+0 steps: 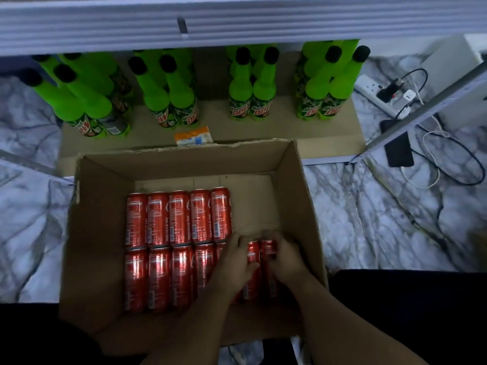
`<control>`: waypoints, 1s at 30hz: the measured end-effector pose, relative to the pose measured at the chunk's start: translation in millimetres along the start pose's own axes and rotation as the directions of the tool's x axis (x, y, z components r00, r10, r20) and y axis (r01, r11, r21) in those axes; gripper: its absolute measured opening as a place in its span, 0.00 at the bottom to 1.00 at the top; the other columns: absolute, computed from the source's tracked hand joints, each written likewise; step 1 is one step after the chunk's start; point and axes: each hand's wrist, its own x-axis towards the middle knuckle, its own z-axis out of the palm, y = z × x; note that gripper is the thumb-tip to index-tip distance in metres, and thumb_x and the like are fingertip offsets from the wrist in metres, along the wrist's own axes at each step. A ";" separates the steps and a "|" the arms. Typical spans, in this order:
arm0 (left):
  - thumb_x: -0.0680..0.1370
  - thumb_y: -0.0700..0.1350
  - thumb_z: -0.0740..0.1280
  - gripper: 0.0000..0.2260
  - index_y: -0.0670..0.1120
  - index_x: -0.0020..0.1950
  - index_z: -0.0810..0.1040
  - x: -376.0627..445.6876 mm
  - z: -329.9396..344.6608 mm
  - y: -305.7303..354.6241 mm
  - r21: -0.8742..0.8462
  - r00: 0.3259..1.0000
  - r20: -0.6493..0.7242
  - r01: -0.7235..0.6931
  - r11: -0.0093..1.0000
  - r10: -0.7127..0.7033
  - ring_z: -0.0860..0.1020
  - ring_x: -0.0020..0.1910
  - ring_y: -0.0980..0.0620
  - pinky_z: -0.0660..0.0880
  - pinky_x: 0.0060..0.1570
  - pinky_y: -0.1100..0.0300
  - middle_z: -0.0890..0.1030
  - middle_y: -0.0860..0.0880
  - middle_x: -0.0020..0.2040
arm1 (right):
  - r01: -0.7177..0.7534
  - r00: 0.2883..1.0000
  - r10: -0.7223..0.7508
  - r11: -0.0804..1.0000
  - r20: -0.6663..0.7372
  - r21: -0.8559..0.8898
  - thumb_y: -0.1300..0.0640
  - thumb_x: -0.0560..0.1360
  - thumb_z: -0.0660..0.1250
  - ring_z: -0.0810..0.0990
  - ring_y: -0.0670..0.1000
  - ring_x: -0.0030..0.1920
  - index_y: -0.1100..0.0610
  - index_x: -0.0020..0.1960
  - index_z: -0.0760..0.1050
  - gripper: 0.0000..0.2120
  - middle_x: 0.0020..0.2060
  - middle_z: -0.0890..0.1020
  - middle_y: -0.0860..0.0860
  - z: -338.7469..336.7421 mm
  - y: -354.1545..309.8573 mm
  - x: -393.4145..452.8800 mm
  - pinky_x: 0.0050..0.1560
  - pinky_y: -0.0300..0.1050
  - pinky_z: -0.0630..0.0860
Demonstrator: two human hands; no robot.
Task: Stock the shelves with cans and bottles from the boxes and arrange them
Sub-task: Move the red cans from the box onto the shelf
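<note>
Two red cans (259, 262) at the right end of the near row in the cardboard box (100, 233) are being gripped – the left hand (233, 262) is curled over one, the right hand (286, 256) around the next. The cans are judged stiff, smooth and fairly heavy if full, best taken round the mid-body, as slipping is likely on the slick metal. Two rows of cans are laid on their sides against the box's left and near walls – the far right corner is bare. Green bottles (251, 88) are stood in paired groups along the cardboard-lined shelf (329, 143) beyond the box
</note>
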 end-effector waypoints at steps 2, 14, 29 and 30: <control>0.78 0.47 0.74 0.25 0.49 0.72 0.70 -6.9 5.5 3.1 -0.129 0.998 -0.060 0.017 0.991 -0.025 0.68 0.72 0.53 0.70 0.71 0.53 0.62 0.53 0.73 | 0.007 0.999 -0.006 0.999 -0.036 0.038 0.69 0.72 0.67 0.78 0.52 0.59 0.53 0.64 0.77 0.23 0.59 0.81 0.53 1.4 -0.6 -4.9 0.63 0.43 0.73; 0.72 0.34 0.76 0.25 0.64 0.53 0.79 -4.0 6.2 16.0 -0.667 0.928 -0.166 0.143 0.731 -0.334 0.78 0.61 0.57 0.78 0.63 0.50 0.79 0.58 0.60 | 0.045 0.991 -0.033 0.995 -0.130 0.093 0.72 0.67 0.72 0.80 0.49 0.55 0.56 0.59 0.82 0.22 0.56 0.79 0.51 -2.4 -5.6 -6.0 0.60 0.34 0.71; 0.72 0.36 0.78 0.22 0.52 0.64 0.83 -87.1 -229.2 149.6 -0.572 0.958 -0.262 -0.061 0.818 -0.112 0.75 0.67 0.62 0.71 0.68 0.66 0.80 0.60 0.65 | 0.325 0.911 -0.283 0.941 -0.299 0.098 0.67 0.69 0.75 0.74 0.41 0.58 0.48 0.62 0.80 0.25 0.58 0.73 0.42 -151.1 -191.1 -112.6 0.62 0.34 0.73; 0.72 0.37 0.78 0.22 0.52 0.64 0.83 -99.2 -252.3 164.9 -0.552 0.951 -0.296 -0.097 0.828 -0.086 0.75 0.67 0.63 0.72 0.70 0.63 0.80 0.60 0.65 | 0.353 0.898 -0.306 0.930 -0.317 0.102 0.66 0.69 0.76 0.74 0.41 0.58 0.49 0.62 0.80 0.25 0.58 0.72 0.41 -166.4 -210.1 -125.4 0.62 0.37 0.74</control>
